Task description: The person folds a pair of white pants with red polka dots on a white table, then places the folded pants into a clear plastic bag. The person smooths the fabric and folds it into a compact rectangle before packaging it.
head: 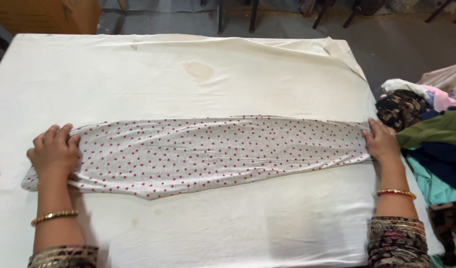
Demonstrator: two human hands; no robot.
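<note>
A long grey garment with red dots (213, 151) lies folded lengthwise and stretched across a table covered with a white sheet (213, 74). My left hand (53, 151) grips its left end, fingers curled over the fabric. My right hand (382, 141) holds its right end near the table's right edge, fingers closed on the cloth. Both wrists wear gold bangles.
A heap of mixed clothes (431, 129) in green, navy, pink and patterned cloth sits at the right of the table. A wooden cabinet (49, 15) stands at the back left. Chair or table legs (235, 15) stand on the grey floor beyond the far edge.
</note>
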